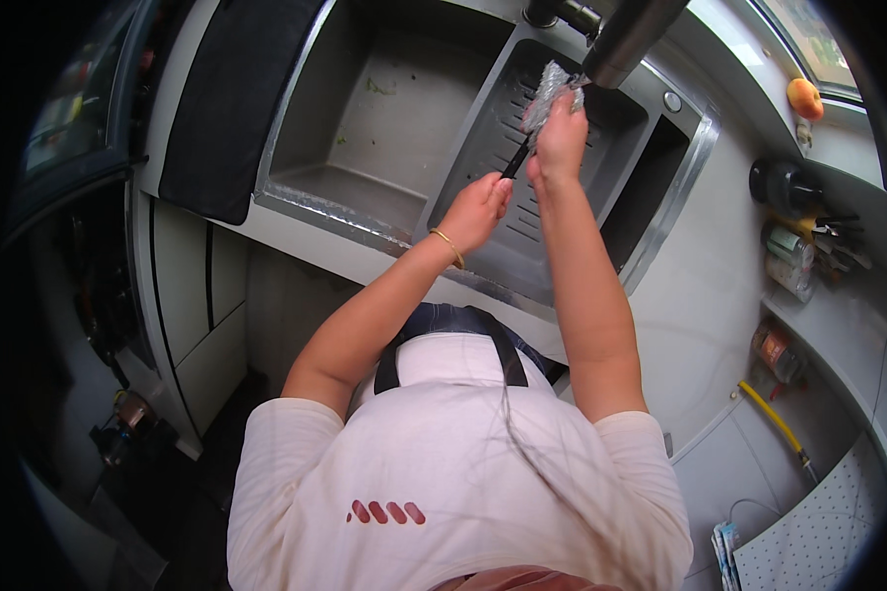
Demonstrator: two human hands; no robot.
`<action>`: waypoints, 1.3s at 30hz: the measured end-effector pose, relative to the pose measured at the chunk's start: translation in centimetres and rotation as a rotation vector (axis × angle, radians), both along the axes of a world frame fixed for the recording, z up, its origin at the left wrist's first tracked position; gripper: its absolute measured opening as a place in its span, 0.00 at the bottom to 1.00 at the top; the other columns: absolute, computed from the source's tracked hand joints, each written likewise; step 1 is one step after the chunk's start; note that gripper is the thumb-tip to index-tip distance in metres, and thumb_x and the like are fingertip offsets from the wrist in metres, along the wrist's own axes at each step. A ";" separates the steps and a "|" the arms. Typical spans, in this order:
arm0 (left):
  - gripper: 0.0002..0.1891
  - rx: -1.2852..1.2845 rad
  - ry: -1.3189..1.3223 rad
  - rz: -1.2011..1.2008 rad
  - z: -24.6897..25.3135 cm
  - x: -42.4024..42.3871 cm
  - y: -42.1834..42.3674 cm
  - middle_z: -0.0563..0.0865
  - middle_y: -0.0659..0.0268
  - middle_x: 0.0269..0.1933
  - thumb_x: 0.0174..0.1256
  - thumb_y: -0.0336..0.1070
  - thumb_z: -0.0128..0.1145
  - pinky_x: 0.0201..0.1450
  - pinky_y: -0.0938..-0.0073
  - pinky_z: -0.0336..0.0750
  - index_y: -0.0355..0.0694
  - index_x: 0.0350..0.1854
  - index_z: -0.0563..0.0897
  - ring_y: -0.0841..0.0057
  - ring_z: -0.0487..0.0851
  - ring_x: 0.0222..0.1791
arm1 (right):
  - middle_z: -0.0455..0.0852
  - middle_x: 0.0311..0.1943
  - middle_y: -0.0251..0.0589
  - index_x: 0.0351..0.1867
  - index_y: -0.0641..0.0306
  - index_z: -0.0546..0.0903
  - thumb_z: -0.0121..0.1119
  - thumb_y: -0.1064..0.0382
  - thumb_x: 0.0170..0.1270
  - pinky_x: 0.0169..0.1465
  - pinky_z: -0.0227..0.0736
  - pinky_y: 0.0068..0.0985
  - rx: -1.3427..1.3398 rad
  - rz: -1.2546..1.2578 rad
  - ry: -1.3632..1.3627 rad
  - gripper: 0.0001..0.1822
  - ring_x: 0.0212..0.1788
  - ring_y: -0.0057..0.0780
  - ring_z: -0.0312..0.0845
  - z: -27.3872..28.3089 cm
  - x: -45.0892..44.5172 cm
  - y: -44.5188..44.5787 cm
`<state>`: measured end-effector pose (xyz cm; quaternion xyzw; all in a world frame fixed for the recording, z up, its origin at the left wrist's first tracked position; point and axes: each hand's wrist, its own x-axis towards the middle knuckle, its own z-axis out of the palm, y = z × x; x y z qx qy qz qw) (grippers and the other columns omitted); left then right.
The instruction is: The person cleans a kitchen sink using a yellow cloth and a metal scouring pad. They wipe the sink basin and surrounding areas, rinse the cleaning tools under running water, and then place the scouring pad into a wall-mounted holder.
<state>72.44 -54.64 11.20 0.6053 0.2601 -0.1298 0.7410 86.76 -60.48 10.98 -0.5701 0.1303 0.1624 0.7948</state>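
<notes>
My left hand [477, 212], with a gold bangle at the wrist, grips a slim black handle [516, 159]. The handle's far end runs into a silvery scrubbing cloth [548, 103], which covers whatever is there. Around that cloth my right hand [563, 137] is closed, just under the faucet spout [621, 52]. Both hands are over a grey ribbed draining basin [517, 221] set in the right part of the sink. In the larger steel basin [406, 111] to the left lie a few green scraps [379, 87].
A black mat [233, 111] covers the counter left of the sink. Along the right wall stand glass jars [787, 258] and a utensil holder with cutlery [839, 240]. A peach-like fruit [805, 100] rests on the windowsill. A yellow hose [772, 417] hangs lower right.
</notes>
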 end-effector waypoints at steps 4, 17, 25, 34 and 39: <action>0.14 -0.248 0.096 0.094 0.9 0.8 0.8 0.70 0.77 0.25 0.81 0.48 0.44 0.21 0.85 0.57 0.45 0.36 0.72 0.89 0.63 0.20 | 0.80 0.32 0.33 0.41 0.66 0.78 0.49 0.53 0.78 0.39 0.70 0.23 -0.056 0.137 0.058 0.17 0.33 0.18 0.71 -0.8 -5.3 -0.1; 0.19 -0.007 0.038 -0.150 1.1 -3.8 -0.9 0.65 0.77 0.23 0.81 0.50 0.44 0.22 0.83 0.57 0.45 0.30 0.69 0.87 0.60 0.20 | 0.81 0.29 0.41 0.45 0.64 0.78 0.48 0.46 0.77 0.22 0.74 0.29 0.104 -0.072 0.160 0.21 0.24 0.28 0.78 -2.3 5.4 -4.3; 0.14 -0.358 0.050 0.105 3.5 0.1 1.4 0.61 0.78 0.22 0.82 0.48 0.40 0.21 0.86 0.51 0.47 0.56 0.73 0.90 0.55 0.19 | 0.85 0.41 0.36 0.54 0.64 0.78 0.49 0.49 0.78 0.39 0.77 0.27 -0.218 0.151 -0.008 0.20 0.40 0.29 0.82 -2.5 3.6 -7.1; 0.11 -0.339 -0.094 0.192 -1.6 3.3 0.8 0.76 0.74 0.34 0.81 0.43 0.44 0.38 0.83 0.72 0.42 0.47 0.76 0.86 0.72 0.32 | 0.80 0.59 0.48 0.64 0.58 0.77 0.47 0.44 0.77 0.64 0.68 0.35 -0.975 0.447 -0.515 0.26 0.58 0.43 0.78 -4.2 0.2 -7.6; 0.12 0.010 -0.151 0.129 -2.8 4.3 -0.1 0.78 0.73 0.35 0.81 0.42 0.44 0.38 0.82 0.73 0.40 0.49 0.77 0.86 0.74 0.32 | 0.83 0.49 0.42 0.62 0.66 0.74 0.44 0.51 0.80 0.50 0.74 0.27 -0.026 0.240 -0.218 0.22 0.47 0.29 0.80 2.7 -0.5 -1.5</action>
